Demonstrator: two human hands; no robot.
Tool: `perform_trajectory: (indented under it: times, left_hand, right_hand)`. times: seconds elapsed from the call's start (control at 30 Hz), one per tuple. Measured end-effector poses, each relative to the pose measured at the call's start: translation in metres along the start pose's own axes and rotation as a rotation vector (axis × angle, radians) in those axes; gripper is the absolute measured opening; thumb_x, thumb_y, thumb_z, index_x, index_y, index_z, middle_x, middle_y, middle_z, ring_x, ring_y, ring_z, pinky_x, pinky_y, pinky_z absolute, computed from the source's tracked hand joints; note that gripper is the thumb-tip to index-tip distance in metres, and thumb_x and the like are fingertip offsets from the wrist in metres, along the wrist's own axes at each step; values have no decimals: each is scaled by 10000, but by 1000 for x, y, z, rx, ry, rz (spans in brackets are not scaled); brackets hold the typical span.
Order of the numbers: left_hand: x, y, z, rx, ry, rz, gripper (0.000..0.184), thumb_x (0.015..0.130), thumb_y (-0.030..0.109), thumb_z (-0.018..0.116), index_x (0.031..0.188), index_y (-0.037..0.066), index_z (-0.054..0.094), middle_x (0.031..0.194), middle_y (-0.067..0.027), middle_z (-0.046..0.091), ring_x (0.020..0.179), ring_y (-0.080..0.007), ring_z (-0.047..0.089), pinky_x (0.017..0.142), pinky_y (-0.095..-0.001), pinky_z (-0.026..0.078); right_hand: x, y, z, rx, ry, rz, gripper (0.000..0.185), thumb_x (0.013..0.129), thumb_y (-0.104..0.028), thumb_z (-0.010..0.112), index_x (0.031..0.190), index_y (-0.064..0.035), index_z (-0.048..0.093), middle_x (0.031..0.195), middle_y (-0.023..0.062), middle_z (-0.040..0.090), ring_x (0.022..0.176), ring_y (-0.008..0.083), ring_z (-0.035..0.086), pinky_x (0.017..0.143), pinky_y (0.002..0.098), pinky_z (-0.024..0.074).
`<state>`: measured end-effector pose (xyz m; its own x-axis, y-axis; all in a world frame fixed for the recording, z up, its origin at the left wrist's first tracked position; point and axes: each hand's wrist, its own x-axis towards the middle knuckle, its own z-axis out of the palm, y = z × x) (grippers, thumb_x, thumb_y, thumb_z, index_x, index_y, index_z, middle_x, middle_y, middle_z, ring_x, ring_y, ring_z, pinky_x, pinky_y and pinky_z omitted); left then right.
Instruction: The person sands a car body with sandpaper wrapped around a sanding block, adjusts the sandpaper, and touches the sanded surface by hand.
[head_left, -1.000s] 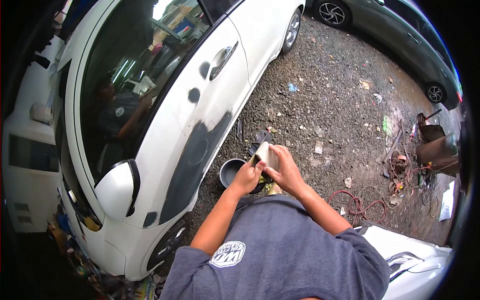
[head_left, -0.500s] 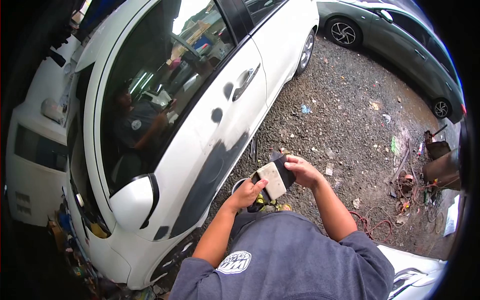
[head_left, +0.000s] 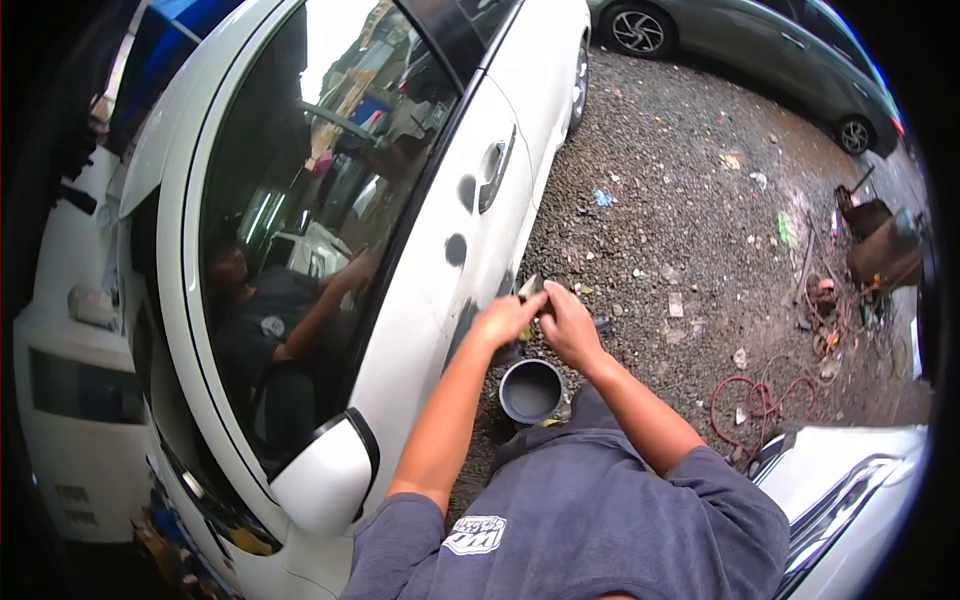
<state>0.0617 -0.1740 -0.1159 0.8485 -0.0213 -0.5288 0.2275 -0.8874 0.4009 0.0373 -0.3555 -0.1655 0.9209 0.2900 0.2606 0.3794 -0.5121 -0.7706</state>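
Observation:
My left hand (head_left: 506, 320) and my right hand (head_left: 568, 325) meet in front of me, beside the lower door of the white car (head_left: 420, 290). Between them a pale block (head_left: 531, 287) shows at the fingertips, mostly covered by the fingers. The fingers of both hands are closed round it. The dark sheet seen with it before is hard to make out now. Just below my hands stands a round grey bucket (head_left: 531, 391) with greyish liquid inside. Dark grey round patches (head_left: 456, 250) mark the white door under its handle.
The car's side mirror (head_left: 325, 478) juts out at the lower left. A grey car (head_left: 740, 45) stands at the upper right. Red hose (head_left: 735, 408) and scrap lie on the gravel (head_left: 650, 220) to the right. A white car panel (head_left: 850, 470) is at the lower right.
My hands have come together around the block, which was face up and spread with the dark sheet. The view has shifted, and the bucket now shows fully below my hands.

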Motion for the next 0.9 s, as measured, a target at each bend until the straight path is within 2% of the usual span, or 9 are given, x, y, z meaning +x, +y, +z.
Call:
perform_trajectory:
  times: [0.07, 0.17, 0.23, 0.3, 0.4, 0.5, 0.63, 0.67, 0.9]
  left_hand:
    - [17, 0, -38, -184, 15, 23, 898, 932, 846, 441, 1124, 36, 779, 1125, -237, 761, 1099, -404, 716, 968, -478, 537]
    - [21, 14, -105, 87, 384, 19, 699, 933, 698, 632, 1195, 61, 748, 1161, -222, 754, 1112, -389, 716, 944, -495, 551]
    - [29, -6, -124, 465, 616, 259, 523, 918, 536, 744, 1179, 82, 737, 1091, -174, 751, 1045, -374, 721, 873, -475, 558]
    - [24, -24, -140, 775, 381, 271, 526, 827, 518, 818, 1205, 161, 737, 1306, -143, 681, 1282, -368, 608, 1049, -537, 496]
    - [-13, -61, -137, 1131, 483, 647, 606, 715, 521, 878, 1224, 229, 725, 1519, -108, 521, 1486, -391, 368, 1181, -698, 315]
    - [-13, -78, -131, 1129, 370, 700, 631, 657, 498, 917, 1197, 238, 720, 1607, -89, 414, 1542, -419, 240, 1168, -809, 206]
    - [2, -87, -133, 1037, 363, 787, 387, 734, 317, 878, 1038, 157, 701, 1378, -114, 582, 1444, -409, 421, 1155, -750, 322]
    - [8, -89, -135, 1040, 450, 850, 270, 760, 160, 817, 997, 121, 693, 1196, -113, 644, 1292, -376, 568, 1103, -610, 459]
    - [47, -14, -221, 264, 679, 630, 238, 773, -6, 696, 1002, 44, 659, 1051, -150, 687, 972, -350, 698, 895, -401, 550]
  right_hand:
    - [13, 3, 16, 140, 88, 184, 525, 926, -154, 562, 1411, 41, 525, 1417, 260, 566, 1323, 405, 560, 1114, 460, 456]
    - [39, 14, 52, 298, 134, 326, 563, 976, -214, 568, 1462, 58, 485, 1404, 294, 572, 1318, 432, 565, 1139, 450, 433]
    - [72, 4, 69, 373, 172, 270, 607, 981, -253, 618, 1483, 50, 463, 1407, 333, 568, 1339, 452, 552, 1130, 466, 435]
    - [106, -20, 65, 487, 135, 383, 604, 978, -256, 642, 1479, 34, 471, 1401, 319, 585, 1330, 463, 555, 1113, 474, 453]
    - [153, -27, 85, 375, 291, 181, 575, 982, -238, 641, 1481, -7, 473, 1409, 249, 607, 1303, 440, 575, 1090, 485, 482]
    - [189, -41, 99, 297, 320, 173, 539, 973, -230, 641, 1471, -68, 512, 1454, 186, 561, 1300, 379, 584, 1063, 474, 512]
    - [210, -54, 117, 208, 307, 210, 522, 971, -221, 634, 1471, -111, 534, 1459, 192, 547, 1303, 388, 578, 1048, 487, 533]
    - [210, -55, 122, 197, 334, 213, 517, 972, -220, 633, 1469, -117, 539, 1461, 198, 547, 1307, 393, 574, 1045, 494, 536]
    - [213, -60, 149, 57, 459, 158, 604, 962, -288, 694, 1488, -42, 525, 1519, 282, 499, 1340, 458, 528, 1111, 503, 485]
